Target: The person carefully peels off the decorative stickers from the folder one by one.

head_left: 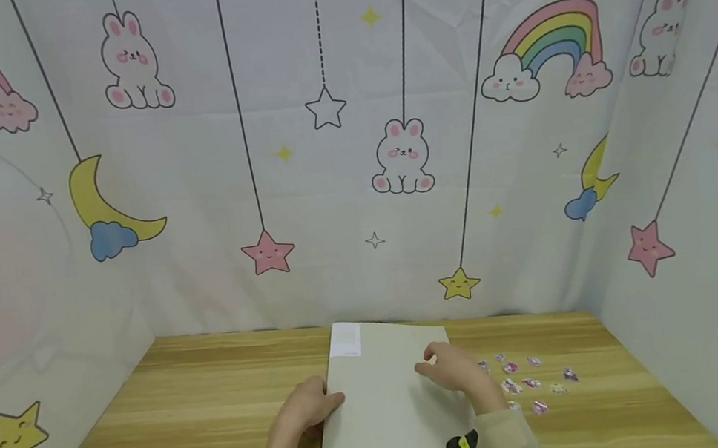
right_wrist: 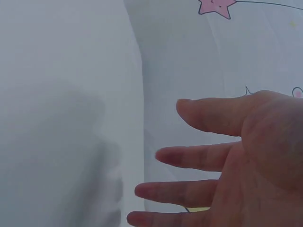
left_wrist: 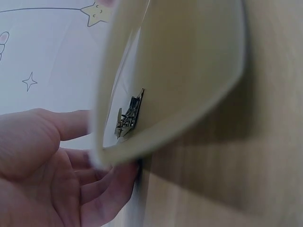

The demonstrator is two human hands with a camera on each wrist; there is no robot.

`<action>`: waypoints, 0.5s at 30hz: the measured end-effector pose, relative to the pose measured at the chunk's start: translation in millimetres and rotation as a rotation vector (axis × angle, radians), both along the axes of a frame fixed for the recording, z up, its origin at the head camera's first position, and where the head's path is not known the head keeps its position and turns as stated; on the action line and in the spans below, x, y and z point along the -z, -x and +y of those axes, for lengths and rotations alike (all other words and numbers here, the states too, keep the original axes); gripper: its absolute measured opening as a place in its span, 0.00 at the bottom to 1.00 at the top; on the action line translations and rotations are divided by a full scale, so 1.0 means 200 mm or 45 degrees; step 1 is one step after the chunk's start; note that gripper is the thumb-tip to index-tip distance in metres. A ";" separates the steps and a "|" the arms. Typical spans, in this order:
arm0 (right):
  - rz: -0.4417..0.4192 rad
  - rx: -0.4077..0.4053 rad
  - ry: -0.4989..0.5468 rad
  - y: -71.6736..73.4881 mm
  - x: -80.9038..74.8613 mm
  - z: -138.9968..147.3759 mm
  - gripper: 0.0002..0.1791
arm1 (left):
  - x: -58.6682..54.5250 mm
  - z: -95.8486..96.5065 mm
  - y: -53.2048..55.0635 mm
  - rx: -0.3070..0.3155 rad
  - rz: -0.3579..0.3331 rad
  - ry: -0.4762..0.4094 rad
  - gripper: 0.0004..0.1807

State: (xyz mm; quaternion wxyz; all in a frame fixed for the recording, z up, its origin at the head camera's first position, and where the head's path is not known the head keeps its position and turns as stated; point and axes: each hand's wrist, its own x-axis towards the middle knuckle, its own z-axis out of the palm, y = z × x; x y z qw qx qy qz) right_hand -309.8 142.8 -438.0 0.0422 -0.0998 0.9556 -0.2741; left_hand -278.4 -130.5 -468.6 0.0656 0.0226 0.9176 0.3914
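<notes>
Our left hand (head_left: 306, 407) grips the folder (head_left: 384, 408); our right hand (head_left: 452, 371), fingers extended, holds nothing, so one-sided lifting could twist the folder

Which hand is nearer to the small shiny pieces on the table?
The right hand: it is over the right side of the white folder, beside the small shiny pieces. The left hand is farther, holding the folder's left edge.

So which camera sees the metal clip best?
The left wrist view: it looks in at the edge of the folder, where the metal clip shows. The head view shows only the folder's outside, and the right wrist view shows none of the clip either.
</notes>
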 end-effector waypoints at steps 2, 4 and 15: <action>-0.063 -0.021 -0.011 -0.02 0.00 -0.03 0.23 | 0.00 0.00 0.00 0.001 0.000 -0.025 0.14; -0.117 -0.033 -0.006 -0.04 0.00 -0.05 0.28 | 0.01 0.00 0.00 0.007 -0.001 -0.058 0.14; -0.133 -0.060 -0.063 -0.07 0.04 -0.15 0.34 | 0.00 0.00 0.00 0.000 0.014 -0.129 0.14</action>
